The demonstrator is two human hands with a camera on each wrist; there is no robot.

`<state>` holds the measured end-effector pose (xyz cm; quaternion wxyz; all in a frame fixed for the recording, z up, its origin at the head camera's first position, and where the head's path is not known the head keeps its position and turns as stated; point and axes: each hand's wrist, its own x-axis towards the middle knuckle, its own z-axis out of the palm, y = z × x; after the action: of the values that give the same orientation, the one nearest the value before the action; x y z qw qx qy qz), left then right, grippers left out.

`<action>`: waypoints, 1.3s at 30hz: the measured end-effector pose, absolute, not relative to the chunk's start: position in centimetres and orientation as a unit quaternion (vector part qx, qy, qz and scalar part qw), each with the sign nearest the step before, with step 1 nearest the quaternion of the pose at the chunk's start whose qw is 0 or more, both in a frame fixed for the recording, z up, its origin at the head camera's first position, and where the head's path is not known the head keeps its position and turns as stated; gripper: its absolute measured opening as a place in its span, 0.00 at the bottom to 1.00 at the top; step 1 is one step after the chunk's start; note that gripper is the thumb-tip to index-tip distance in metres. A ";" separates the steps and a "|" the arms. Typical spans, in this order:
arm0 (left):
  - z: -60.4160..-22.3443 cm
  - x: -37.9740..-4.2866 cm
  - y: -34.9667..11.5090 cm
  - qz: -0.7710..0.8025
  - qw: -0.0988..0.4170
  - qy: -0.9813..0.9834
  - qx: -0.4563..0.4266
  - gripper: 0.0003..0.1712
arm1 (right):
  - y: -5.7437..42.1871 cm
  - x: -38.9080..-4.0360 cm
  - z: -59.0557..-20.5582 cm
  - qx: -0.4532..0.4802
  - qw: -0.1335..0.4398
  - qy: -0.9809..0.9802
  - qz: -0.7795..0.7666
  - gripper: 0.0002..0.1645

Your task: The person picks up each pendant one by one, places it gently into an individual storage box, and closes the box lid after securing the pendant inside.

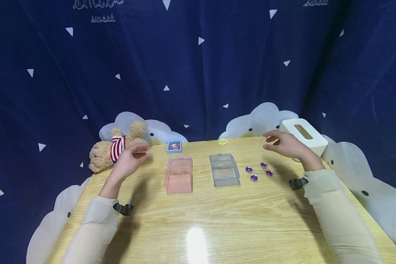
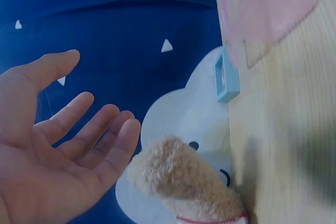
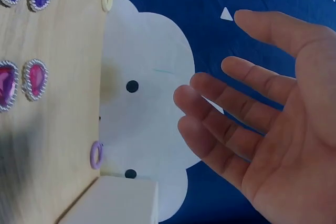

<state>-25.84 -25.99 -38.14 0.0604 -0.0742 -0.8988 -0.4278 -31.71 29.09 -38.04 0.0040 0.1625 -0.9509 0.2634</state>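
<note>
My left hand (image 1: 131, 160) hovers over the left part of the table, fingers loosely bent and nothing in them. Beside it lies a teddy bear (image 1: 100, 156) in a striped shirt, its fuzzy leg (image 2: 184, 177) below the fingers in the left wrist view. My right hand (image 1: 285, 145) is held above the right side, fingers relaxed and holding nothing. In front of it are two purple gems (image 1: 254, 178) and two pink-red gems (image 1: 268, 173) with silvery beaded rims. An open pink see-through box (image 1: 179, 186) and an open clear bluish box (image 1: 225, 181) stand between the hands.
A white tissue box (image 1: 318, 145) stands at the back right, with a purple ring (image 3: 96, 155) near it. Along the back edge are a yellow ring (image 1: 222, 141) and a small blue-framed square (image 1: 174, 146). White cloud-shaped panels (image 1: 262, 119) and a dark blue curtain border the table.
</note>
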 end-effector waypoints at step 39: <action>-43.7 -24.6 -15.4 -0.566 0.032 -0.819 -0.084 0.24 | 26.8 -31.6 -43.6 0.177 -0.036 -0.923 0.339 0.22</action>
<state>-24.62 -15.38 -43.70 0.0320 -0.0843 -0.8193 -0.5662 -31.57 26.80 -43.62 -0.0356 0.1771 -0.9233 0.3388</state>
